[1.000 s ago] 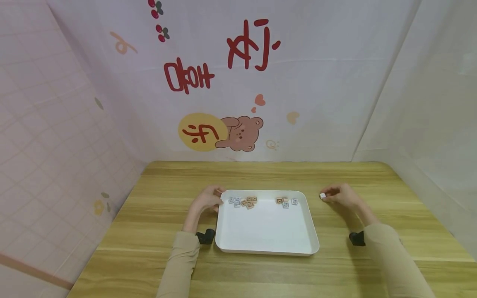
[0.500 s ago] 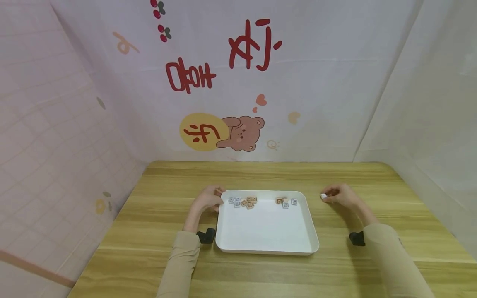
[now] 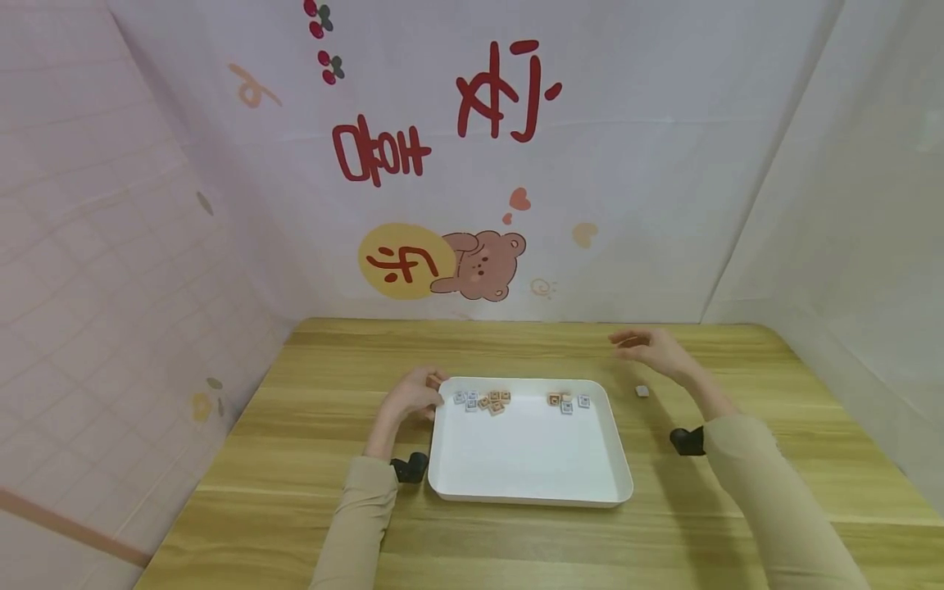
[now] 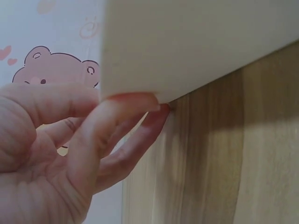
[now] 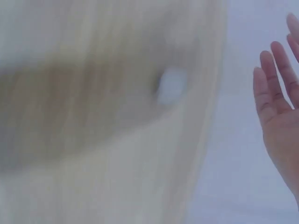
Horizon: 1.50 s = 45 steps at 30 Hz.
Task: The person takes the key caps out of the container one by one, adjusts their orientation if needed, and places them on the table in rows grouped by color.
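Note:
My left hand [image 3: 413,395] holds the white tray [image 3: 531,463] at its far left corner. In the left wrist view its thumb and fingers [image 4: 135,156] are bent against the tray's outer wall [image 4: 187,51], low near the table. To the right of the tray, a small white keycap [image 3: 642,392] lies alone on the wood, blurred in the right wrist view. Raised beyond that keycap, my right hand [image 3: 655,352] holds nothing, its fingers [image 5: 270,77] extended. Inside the tray along the far side are grey-white keycaps [image 3: 471,405] and orange keycaps [image 3: 496,407], most showing their hollow undersides.
A second small group with an orange keycap [image 3: 554,399] and a white keycap [image 3: 584,401] sits at the tray's far right. The wooden table [image 3: 546,549] ends at a printed cloth wall [image 3: 634,180] behind. Black wrist mounts [image 3: 410,468] sit on both wrists.
My right hand has let go of the white keycap, leaving it on the table, and has lifted up and away toward the back. My left hand stays at the tray's corner.

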Tool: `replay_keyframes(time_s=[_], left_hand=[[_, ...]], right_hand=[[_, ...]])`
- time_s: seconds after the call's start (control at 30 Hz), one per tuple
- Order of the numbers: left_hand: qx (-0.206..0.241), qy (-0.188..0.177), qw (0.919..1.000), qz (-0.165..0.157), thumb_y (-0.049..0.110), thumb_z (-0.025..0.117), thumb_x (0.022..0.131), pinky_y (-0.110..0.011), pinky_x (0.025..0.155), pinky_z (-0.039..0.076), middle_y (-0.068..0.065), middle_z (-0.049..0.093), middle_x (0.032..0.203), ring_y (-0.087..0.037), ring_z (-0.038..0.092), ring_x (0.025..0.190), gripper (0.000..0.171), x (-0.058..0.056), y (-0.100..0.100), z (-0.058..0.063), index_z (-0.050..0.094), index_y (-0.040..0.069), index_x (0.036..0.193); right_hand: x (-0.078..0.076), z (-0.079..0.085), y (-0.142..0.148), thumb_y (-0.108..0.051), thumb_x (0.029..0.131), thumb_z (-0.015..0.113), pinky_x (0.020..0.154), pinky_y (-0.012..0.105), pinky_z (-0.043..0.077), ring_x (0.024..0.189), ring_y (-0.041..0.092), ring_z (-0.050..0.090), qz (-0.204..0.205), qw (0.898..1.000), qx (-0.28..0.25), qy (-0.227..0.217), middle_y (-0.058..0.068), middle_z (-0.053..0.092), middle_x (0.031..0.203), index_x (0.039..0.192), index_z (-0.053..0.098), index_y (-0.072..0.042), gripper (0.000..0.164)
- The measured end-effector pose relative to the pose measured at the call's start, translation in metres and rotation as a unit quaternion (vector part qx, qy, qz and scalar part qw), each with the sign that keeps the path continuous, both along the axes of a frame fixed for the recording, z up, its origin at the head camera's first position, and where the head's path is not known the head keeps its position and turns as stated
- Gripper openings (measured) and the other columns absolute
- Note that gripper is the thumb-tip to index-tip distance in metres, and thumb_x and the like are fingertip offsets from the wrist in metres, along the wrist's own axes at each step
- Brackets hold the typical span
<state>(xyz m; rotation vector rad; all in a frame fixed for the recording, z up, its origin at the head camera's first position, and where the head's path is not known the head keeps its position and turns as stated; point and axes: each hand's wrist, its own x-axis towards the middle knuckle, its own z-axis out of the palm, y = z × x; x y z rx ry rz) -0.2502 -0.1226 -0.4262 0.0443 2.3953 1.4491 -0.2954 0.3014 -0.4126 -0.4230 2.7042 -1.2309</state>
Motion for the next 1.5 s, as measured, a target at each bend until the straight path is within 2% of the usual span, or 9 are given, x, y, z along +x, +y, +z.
replay_keyframes(time_s=[0.17,0.3,0.37,0.47,0.67,0.93,1.17,1.5], left_hand=[[0.009,-0.008,0.9999,-0.001,-0.011,0.055,0.076,-0.026,0.049,0.051,-0.024,0.055,0.106,-0.021,0.058,0.066,0.048,0.001,-0.001,-0.002,0.05,-0.004,0.123],[0.009,-0.012,0.9999,-0.005,-0.011,0.055,0.078,-0.023,0.046,0.049,-0.024,0.057,0.103,-0.022,0.061,0.067,0.047,0.0,-0.001,-0.001,0.05,-0.003,0.124],[0.008,-0.013,0.9999,-0.004,-0.011,0.055,0.078,-0.023,0.046,0.049,-0.024,0.058,0.101,-0.022,0.061,0.067,0.047,0.0,-0.001,0.0,0.05,-0.002,0.124],[0.011,-0.014,0.9998,-0.002,-0.011,0.055,0.078,-0.024,0.047,0.051,-0.023,0.058,0.099,-0.023,0.062,0.068,0.047,0.0,-0.001,0.0,0.05,-0.002,0.124],[0.011,-0.016,0.9998,-0.001,-0.01,0.056,0.078,-0.024,0.049,0.052,-0.023,0.059,0.102,-0.022,0.062,0.069,0.047,-0.001,-0.001,0.0,0.05,-0.001,0.124],[0.008,-0.014,0.9999,-0.007,-0.01,0.056,0.078,-0.024,0.048,0.052,-0.025,0.059,0.105,-0.023,0.062,0.07,0.046,0.001,0.0,0.001,0.05,-0.001,0.123],[-0.003,-0.009,0.9999,-0.009,-0.009,0.055,0.08,-0.025,0.049,0.051,-0.024,0.058,0.106,-0.023,0.062,0.071,0.044,0.0,0.0,0.002,0.051,0.0,0.123],[-0.011,-0.01,0.9998,-0.009,-0.007,0.056,0.08,-0.025,0.048,0.05,-0.024,0.058,0.107,-0.019,0.059,0.064,0.045,0.002,0.0,0.004,0.05,0.0,0.125]], right_hand=[[-0.006,0.008,-0.056,-0.023,0.086,0.063,0.089,0.039,0.05,0.106,0.028,0.059,0.055,0.997,-0.041,0.019,0.015,0.062,0.118,0.118,0.06,-0.006,0.036],[0.0,0.011,-0.103,-0.013,0.085,0.064,0.084,0.031,0.053,0.101,0.028,0.062,0.107,0.992,-0.063,0.019,0.014,0.066,0.11,0.11,0.064,-0.005,0.026],[0.002,0.01,-0.124,-0.01,0.085,0.064,0.084,0.03,0.053,0.1,0.031,0.062,0.133,0.989,-0.067,0.016,0.015,0.067,0.108,0.108,0.065,-0.004,0.024],[0.004,0.003,-0.15,-0.012,0.085,0.064,0.082,0.03,0.054,0.098,0.028,0.064,0.16,0.985,-0.058,0.008,0.014,0.067,0.108,0.108,0.066,-0.008,0.024],[0.008,-0.012,-0.188,-0.015,0.084,0.066,0.08,0.026,0.053,0.095,0.015,0.064,0.209,0.978,-0.019,0.019,0.01,0.068,0.107,0.106,0.068,-0.007,0.024],[0.012,-0.03,-0.213,-0.012,0.081,0.068,0.065,0.018,0.053,0.086,0.01,0.065,0.241,0.968,0.028,0.058,0.002,0.07,0.098,0.1,0.07,-0.008,0.02],[0.014,-0.038,-0.221,-0.007,0.078,0.07,0.07,0.014,0.051,0.079,0.006,0.064,0.259,0.955,0.063,0.13,0.002,0.071,0.092,0.094,0.071,-0.007,0.016],[0.019,-0.039,-0.223,0.001,0.074,0.07,0.068,0.012,0.049,0.075,0.007,0.06,0.289,0.934,0.09,0.191,0.003,0.069,0.086,0.086,0.072,-0.007,0.014]])
